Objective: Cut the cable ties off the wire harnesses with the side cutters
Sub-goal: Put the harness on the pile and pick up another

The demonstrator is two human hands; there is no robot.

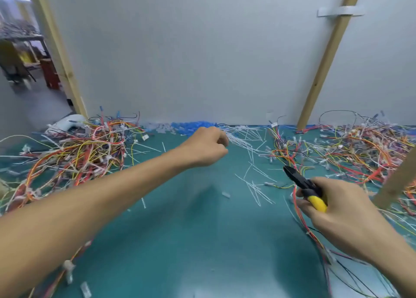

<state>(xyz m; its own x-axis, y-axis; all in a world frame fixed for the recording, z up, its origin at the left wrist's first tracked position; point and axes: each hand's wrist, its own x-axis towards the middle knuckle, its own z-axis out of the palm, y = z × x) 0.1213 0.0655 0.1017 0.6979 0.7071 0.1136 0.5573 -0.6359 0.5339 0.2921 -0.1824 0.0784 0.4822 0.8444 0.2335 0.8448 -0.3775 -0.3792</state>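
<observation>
My right hand (337, 207) grips the side cutters (304, 185) by their yellow handles, black jaws pointing up and left over the green mat (191, 230). My left hand (207, 146) reaches far across the mat, fingers curled at the edge of a pile of cut white cable ties (243, 135) near the back wall; whether it pinches a tie is hidden. A tangle of red, orange and yellow wire harnesses (74, 151) lies at the left. A second tangle of harnesses (351, 149) spreads at the right.
Loose cut ties (256, 187) litter the mat's middle. Blue and white connector bits (191, 125) line the grey back wall. A slanted wooden strut (324, 68) stands at the back right, another wooden post (60, 50) at the left. Wires (315, 237) trail under my right hand.
</observation>
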